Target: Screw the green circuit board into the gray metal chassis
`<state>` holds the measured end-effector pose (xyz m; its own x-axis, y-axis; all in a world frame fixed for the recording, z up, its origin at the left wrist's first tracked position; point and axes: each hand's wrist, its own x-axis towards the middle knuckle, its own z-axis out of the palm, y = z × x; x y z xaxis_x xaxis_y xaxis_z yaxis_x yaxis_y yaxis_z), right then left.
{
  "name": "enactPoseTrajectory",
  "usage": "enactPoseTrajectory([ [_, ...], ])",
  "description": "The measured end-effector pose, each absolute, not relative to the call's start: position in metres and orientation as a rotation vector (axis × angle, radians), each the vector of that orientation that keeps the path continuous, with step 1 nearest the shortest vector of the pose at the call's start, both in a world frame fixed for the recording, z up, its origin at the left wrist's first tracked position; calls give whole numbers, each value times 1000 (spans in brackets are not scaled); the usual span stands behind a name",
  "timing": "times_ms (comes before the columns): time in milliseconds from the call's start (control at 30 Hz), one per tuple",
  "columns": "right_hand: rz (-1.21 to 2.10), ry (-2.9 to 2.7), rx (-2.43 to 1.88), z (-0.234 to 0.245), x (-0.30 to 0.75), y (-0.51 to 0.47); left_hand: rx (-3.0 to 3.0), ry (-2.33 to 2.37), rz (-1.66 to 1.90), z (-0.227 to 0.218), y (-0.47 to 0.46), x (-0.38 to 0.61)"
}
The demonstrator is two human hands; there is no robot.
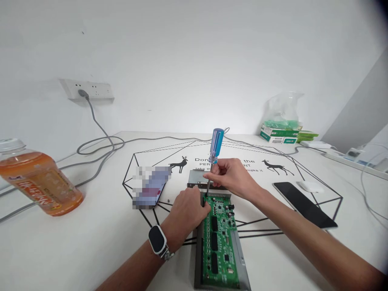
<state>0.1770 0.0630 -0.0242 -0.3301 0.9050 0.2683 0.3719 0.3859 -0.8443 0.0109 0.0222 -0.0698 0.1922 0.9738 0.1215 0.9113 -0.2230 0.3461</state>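
Observation:
A green circuit board (220,242) lies in a grey metal tray (242,262) on the white table. My right hand (232,176) pinches the shaft of a blue-handled screwdriver (216,149), which stands upright with its tip at the board's far left corner. My left hand (186,212), with a smartwatch on the wrist, rests closed against the left edge of the tray near that corner. A grey metal cover (197,178) lies just beyond the board.
An orange drink bottle (39,178) lies at the left. A blurred phone (151,188) sits left of the board, a dark phone (304,204) and white mouse (311,186) to the right. Grey cables (100,149) run from a wall socket (87,91). Boxes (280,135) stand at the back right.

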Motion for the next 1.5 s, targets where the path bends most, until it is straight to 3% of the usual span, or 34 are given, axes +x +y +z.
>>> enactPoseTrajectory([
  [333,762,-1861,-1206,-31,170,63,2017,1199,1172,-69,42,10],
  [467,649,-1938,-1156,-26,172,63,1861,1132,1186,-71,47,8],
  [667,1082,-1986,-949,-10,183,63,1821,953,1049,-66,51,1],
  [967,761,-1826,-1073,-22,174,63,1840,1118,1148,-74,51,7],
  [1167,1111,-1990,-913,-9,183,60,1932,929,944,-63,50,0],
  [1367,893,-1808,-996,-21,177,63,1834,1043,1111,-72,51,4],
  [1500,1086,-1918,-926,-14,181,63,1876,954,1076,-70,51,3],
])
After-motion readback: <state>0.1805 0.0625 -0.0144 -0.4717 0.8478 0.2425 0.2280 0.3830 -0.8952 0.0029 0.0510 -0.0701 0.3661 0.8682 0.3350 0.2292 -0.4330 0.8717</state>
